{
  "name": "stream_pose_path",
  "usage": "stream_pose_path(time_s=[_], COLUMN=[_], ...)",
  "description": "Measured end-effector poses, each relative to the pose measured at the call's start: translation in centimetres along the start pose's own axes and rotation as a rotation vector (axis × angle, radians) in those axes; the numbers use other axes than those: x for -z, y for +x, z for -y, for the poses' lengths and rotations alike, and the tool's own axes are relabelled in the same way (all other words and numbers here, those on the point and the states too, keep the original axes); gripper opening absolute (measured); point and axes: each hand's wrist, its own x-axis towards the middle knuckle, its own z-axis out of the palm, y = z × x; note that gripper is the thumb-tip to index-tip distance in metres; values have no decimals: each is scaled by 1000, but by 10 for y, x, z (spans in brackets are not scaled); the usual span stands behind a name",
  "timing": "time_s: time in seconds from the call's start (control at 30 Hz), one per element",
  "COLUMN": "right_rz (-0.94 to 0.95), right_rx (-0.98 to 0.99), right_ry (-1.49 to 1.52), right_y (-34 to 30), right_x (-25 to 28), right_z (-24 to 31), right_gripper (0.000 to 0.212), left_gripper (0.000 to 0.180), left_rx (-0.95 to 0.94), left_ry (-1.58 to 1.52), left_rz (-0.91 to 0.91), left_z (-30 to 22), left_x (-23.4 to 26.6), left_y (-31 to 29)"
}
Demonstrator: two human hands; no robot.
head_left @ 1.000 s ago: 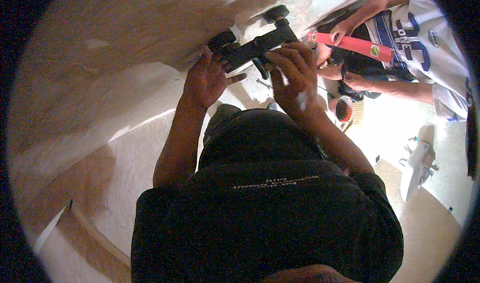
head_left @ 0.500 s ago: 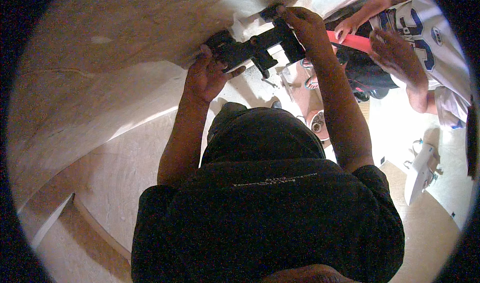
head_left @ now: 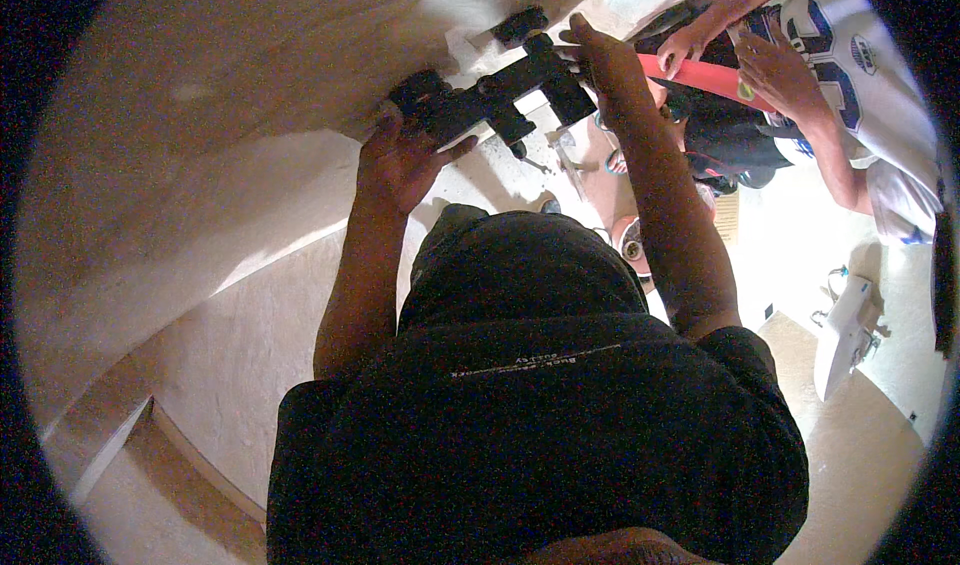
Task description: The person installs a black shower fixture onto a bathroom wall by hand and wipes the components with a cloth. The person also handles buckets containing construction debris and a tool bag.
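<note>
Inside a room lined by a mottled beige wall (head_left: 230, 95), beside a strongly lit pale floor (head_left: 790, 205). Pictured from above in a black shirt (head_left: 540, 445), with both arms reaching to the wall's lower edge. At upper right, accompanied by a co-worker (head_left: 860, 85) in a white and blue jersey; farther down the right side, flanked by a white basin-like piece (head_left: 845, 335).

Near the wall's lower edge, dark against the bright floor: a black fixture (head_left: 495, 95), sloping up toward the right. In the co-worker's grasp, just beyond the fixture's right end: a red bar-like tool (head_left: 705, 73).

Gripped at the fixture's left end by the left hand (head_left: 405, 165), with thumb stretched out below and fingers partly hidden. Beside the right end, partly open with fingers apart: the right hand (head_left: 615, 65). Touching there or not: impossible to tell. Smallest, on the wall side: two round end pieces (head_left: 520, 27).

Best handled, judging by the spread-out shape, with weight low in the left palm and light guidance from the right. Hold both round ends evenly toward the wall; avoid levering from one side or scraping the facing. Check for tilt before loosening either grip.
</note>
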Motion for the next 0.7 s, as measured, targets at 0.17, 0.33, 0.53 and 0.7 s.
stream_pose_path(time_s=[0.17, 0.33, 0.53, 0.7], right_rz=[43, 199, 372, 252], right_rx=[-33, 44, 240, 329], right_ry=[127, -57, -88, -172], right_y=[-5, 10, 28, 19], right_x=[15, 5, -5, -13], right_z=[-13, 4, -1, 4], right_gripper=[61, 57, 55, 55], left_gripper=[60, 62, 64, 64], left_rx=[15, 7, -1, -23], left_ry=[44, 29, 32, 50], left_rz=[56, -68, -2, -45], left_z=[-5, -7, -7, -4], left_x=[-5, -13, -9, -13], left_y=[2, 0, -1, -2])
